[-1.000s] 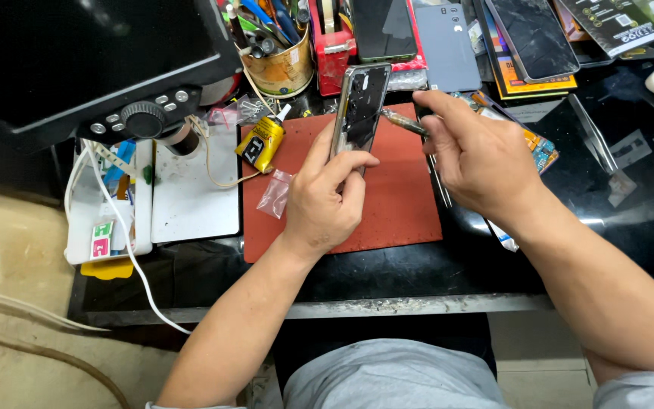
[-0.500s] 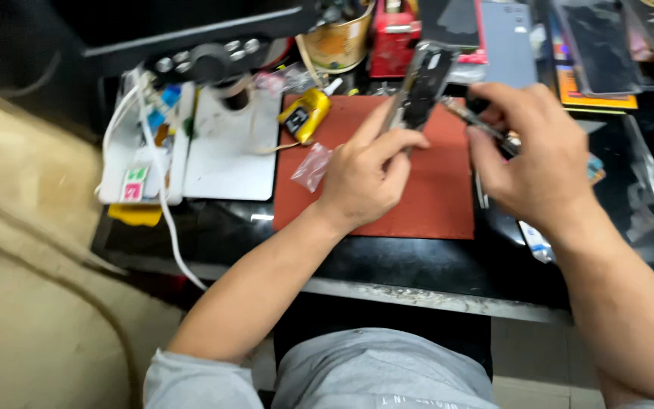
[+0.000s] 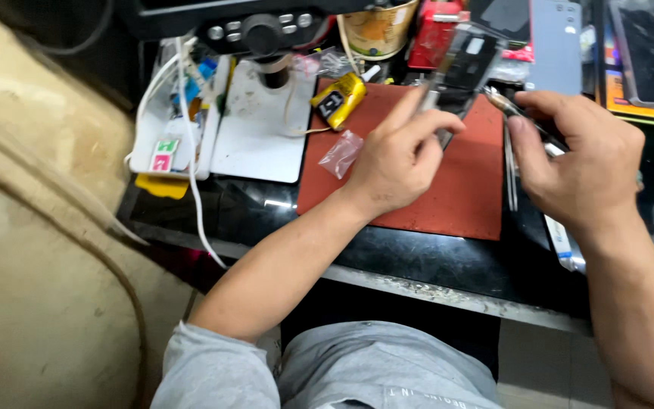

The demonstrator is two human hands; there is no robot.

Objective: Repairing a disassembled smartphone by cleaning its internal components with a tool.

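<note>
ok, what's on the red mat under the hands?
On the red mat: a small clear plastic bag at its left edge and part of a yellow block. The left hand and phone cover the mat's middle.

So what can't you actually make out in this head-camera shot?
- Phone in the left hand: motion-blurred; its lower end is hidden behind the fingers.
- Tool in the right hand: the palm hides most of it, so its kind is unclear.
- Microscope head: cut off by the top edge.
- Small clear bag on the red mat: contents too small to tell.
</note>
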